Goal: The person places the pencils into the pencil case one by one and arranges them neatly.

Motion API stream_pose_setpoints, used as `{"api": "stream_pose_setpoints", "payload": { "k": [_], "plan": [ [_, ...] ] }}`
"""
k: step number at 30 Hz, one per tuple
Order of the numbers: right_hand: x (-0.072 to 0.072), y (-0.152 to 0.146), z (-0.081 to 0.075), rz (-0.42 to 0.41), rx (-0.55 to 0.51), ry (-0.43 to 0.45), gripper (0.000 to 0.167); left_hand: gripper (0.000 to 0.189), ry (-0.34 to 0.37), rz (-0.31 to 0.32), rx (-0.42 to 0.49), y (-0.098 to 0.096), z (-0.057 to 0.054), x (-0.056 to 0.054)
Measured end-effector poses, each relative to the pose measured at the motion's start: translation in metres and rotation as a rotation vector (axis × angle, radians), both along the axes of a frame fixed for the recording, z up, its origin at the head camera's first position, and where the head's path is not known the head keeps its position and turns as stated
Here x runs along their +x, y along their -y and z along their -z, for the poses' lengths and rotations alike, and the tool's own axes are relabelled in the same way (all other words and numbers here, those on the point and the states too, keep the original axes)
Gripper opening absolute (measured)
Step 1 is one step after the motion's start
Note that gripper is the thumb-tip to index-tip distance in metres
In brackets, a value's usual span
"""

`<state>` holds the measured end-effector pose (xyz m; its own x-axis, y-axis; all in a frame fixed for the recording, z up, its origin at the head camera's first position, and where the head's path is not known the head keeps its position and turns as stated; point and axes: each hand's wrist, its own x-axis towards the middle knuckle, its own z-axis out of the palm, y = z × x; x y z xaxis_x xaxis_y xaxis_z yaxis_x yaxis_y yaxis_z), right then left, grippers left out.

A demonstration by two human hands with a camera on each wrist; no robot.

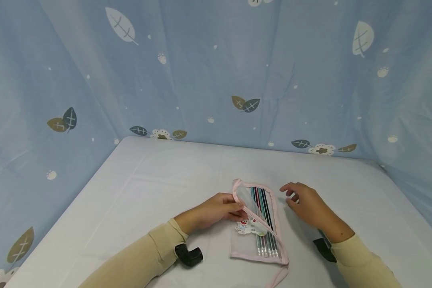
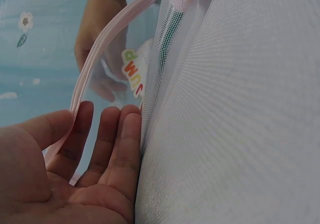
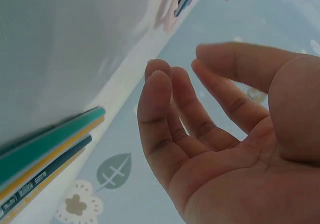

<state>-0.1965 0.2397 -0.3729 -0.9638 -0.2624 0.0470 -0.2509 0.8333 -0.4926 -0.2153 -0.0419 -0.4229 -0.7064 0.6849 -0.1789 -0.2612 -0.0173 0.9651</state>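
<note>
Inspector: State where the article lies.

Witness: A clear mesh pouch with pink cloth trim (image 1: 243, 246) lies on the white tabletop (image 1: 165, 168), just below and right of the centre of the frame. A row of slim, dark and teal pencils (image 1: 263, 206) sits inside, towards its right edge.

Inspector: The fingers?

Witness: Left hand (image 1: 219, 210): thumb and forefinger pinch the pink edge, raising the see-through front layer. Right hand (image 1: 306, 204): right of the pouch, apart from it, fingers loosely bent, a gap before the thumb, holding nothing.

Inspector: Hazards, in your judgement?

Witness: Three. If the left pinch slackens, the limp layer could drop across the opening. If it pulls too hard, the pouch could skid or tip and the pencils slide askew, since no hand pins the right side. Thirdly, green and dark, yellow-edged items (image 3: 55, 144) show at the lower left of the right-wrist view; a careless right forearm might knock them. I cannot tell what they are.
</note>
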Motion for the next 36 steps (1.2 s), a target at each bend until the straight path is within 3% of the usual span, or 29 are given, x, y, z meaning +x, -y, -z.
{"api": "stream_pose_setpoints", "payload": {
  "k": [13,28,36],
  "plan": [
    [-0.005,-0.012,0.004,0.049,0.016,0.017,0.033,0.029,-0.002,-0.007,-0.013,0.002,-0.001,0.002],
    [-0.008,-0.021,0.006,0.040,0.054,0.070,0.037,0.028,-0.001,-0.004,-0.009,0.001,-0.001,0.001],
    [-0.008,-0.024,0.006,0.042,0.066,0.046,0.039,0.027,0.014,-0.016,-0.016,0.000,-0.002,0.001]
  ]
}}
